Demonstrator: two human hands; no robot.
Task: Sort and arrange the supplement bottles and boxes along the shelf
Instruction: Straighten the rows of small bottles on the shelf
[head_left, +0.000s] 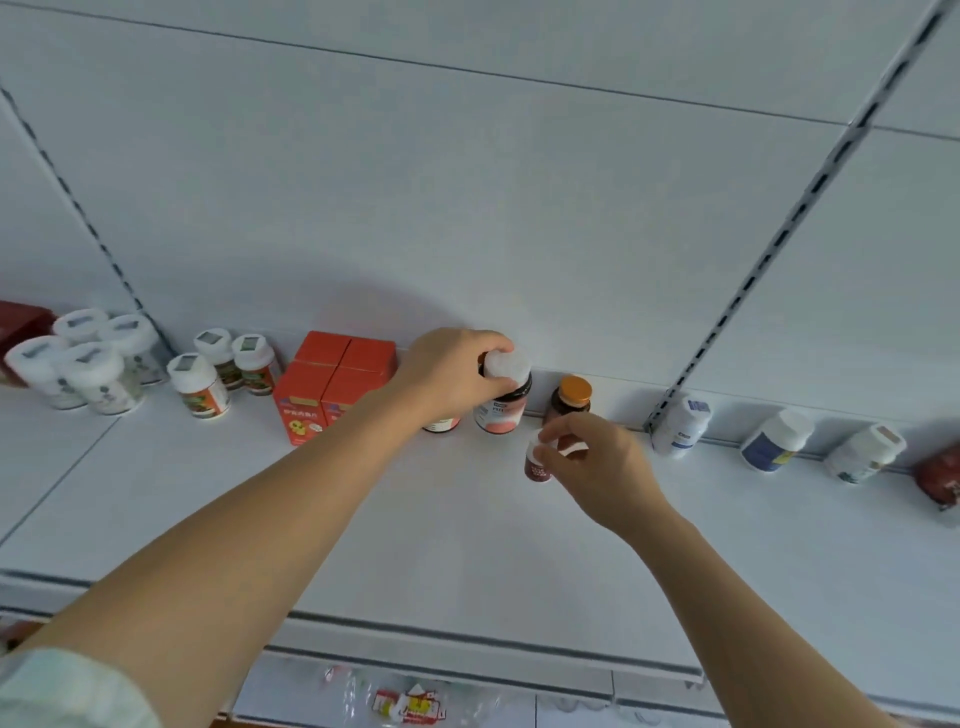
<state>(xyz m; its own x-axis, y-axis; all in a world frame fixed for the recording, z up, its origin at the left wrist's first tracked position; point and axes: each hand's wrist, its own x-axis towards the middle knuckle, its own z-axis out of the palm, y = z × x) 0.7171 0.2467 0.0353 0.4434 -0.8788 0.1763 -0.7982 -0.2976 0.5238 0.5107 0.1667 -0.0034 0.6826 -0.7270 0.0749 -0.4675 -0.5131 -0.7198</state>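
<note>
On the white shelf (426, 525), my left hand (447, 376) grips the white cap of a dark bottle with a pink label (504, 410) near the back wall. A second similar bottle (441, 425) stands mostly hidden behind that hand. My right hand (597, 462) pinches a small dark red bottle with a white cap (537, 467), just in front of an amber bottle with an orange cap (571, 397). Several orange boxes (332, 384) stand left of my left hand.
White-capped bottles (83, 364) are grouped at the far left, with three smaller ones (200, 387) beside them. To the right, a white bottle (680, 426), a blue-labelled bottle (774, 441), another white bottle (865, 452) and a red item (940, 478) line the back wall. Upright rails (769, 249) cross the back panel.
</note>
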